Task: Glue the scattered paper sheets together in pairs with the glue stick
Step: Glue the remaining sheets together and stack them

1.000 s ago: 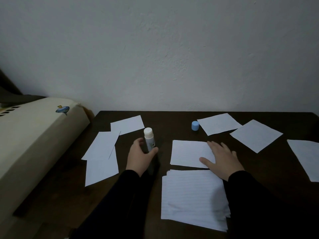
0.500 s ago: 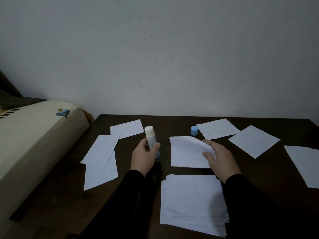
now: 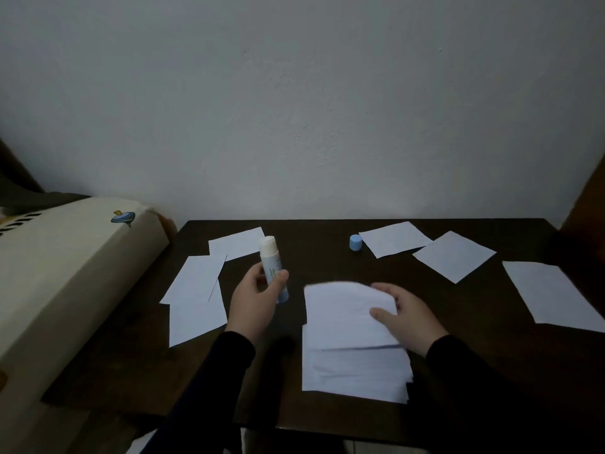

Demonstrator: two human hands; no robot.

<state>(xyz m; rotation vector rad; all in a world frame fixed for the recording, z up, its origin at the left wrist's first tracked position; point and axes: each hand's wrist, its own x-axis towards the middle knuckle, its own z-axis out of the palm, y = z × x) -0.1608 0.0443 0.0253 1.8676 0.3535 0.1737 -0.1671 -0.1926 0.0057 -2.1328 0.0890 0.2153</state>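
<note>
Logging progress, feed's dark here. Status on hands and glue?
Left hand grips uncapped glue stick, upright. Right hand holds a sheet over the lined stack. Blue cap sits apart, nothing blocking.

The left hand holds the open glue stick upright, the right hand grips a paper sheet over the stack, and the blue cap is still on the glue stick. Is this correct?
Not quite. In the head view the blue cap stands on the table, apart from the glue stick. The rest is right: the left hand holds it upright, the right hand grips a paper sheet over the stack.

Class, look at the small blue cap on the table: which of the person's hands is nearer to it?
Right, narrowly. The right hand lies in front of the blue cap, slightly right, holding a sheet; the left hand is further left, gripping the glue stick.
</note>
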